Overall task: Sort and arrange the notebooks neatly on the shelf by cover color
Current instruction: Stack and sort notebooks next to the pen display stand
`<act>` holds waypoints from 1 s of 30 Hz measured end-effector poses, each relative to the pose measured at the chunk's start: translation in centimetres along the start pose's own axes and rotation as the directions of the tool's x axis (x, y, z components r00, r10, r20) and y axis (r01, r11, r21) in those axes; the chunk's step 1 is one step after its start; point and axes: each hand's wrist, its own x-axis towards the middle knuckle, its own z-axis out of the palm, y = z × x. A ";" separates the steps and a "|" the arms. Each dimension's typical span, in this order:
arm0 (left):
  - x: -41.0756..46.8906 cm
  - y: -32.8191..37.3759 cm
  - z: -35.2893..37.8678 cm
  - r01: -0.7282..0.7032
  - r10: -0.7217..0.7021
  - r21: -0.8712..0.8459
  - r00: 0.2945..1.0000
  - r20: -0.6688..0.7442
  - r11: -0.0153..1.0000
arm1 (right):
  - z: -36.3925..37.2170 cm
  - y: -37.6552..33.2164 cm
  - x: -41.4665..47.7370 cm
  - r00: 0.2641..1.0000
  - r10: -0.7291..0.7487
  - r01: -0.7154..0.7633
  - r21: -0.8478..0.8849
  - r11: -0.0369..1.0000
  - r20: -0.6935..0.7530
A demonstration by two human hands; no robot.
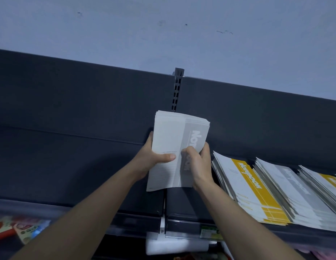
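Up at the dark shelf [73,166], both hands hold one stack of grey notebooks [174,147] over the seam where two shelf sections meet. The left hand [154,156] grips the stack's left edge, thumb pressed flat on the top cover; the right hand [199,162] clasps the right edge, fingers curled over the grey band with the printed title. The stack's near edge hangs past the hands, and its far corners are fanned slightly.

Left of the stack the shelf surface lies bare and dark out to the frame edge, with the back panel [88,102] rising behind it. A slotted upright post [177,89] stands directly behind the stack. To the right, just beside the right wrist, overlapping rows of notebooks lie slanted: a yellow-banded pile [255,188], then a grey-banded pile [294,184], then another yellow-banded pile [330,181] cut off by the frame edge.

Below the shelf lip, colourful packets [22,229] at lower left are blurred. A white object [174,246] under the seam cannot be made out. A pale wall [182,34] fills the top.
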 end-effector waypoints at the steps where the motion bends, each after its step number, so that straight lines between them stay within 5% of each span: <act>1: 0.0 0.0 -0.1 -0.001 0.001 0.008 1.000 0.015 1.000 | 0.0 0.1 -0.1 1.000 -0.006 0.006 -0.003 1.000 0.004; 14: -0.3 -1.3 -1.5 0.099 -0.105 0.063 0.990 0.089 0.993 | 0.3 1.6 0.3 0.994 0.083 -0.082 -0.027 0.996 0.066; 18: -0.3 -1.8 -1.5 0.133 -0.135 0.107 0.991 0.012 0.985 | 0.2 1.4 0.4 0.988 0.134 -0.129 -0.068 0.989 0.081; 21: -0.1 -1.9 -1.6 0.161 -0.154 0.151 0.986 -0.057 0.975 | 0.5 -0.2 0.4 0.998 -0.070 0.068 -0.124 0.990 -0.011; 23: -0.1 -2.1 -1.8 0.143 -0.136 0.192 0.989 -0.053 0.971 | 1.0 -2.7 0.8 0.919 -0.389 0.347 -0.342 0.873 -0.059; 25: -0.1 -2.2 -1.9 0.119 -0.116 0.208 0.993 -0.030 0.971 | 1.7 -5.7 1.1 0.781 -0.612 0.535 -0.642 0.549 0.127; 27: -0.2 -2.0 -1.9 0.101 -0.102 0.196 0.995 -0.004 0.975 | 2.7 -7.8 1.4 0.756 -0.522 0.578 -0.779 0.246 0.396; 30: -0.5 -1.5 -1.6 0.077 -0.082 0.212 0.997 0.015 0.974 | 3.6 -8.0 1.5 0.792 -0.286 0.581 -0.810 0.080 0.540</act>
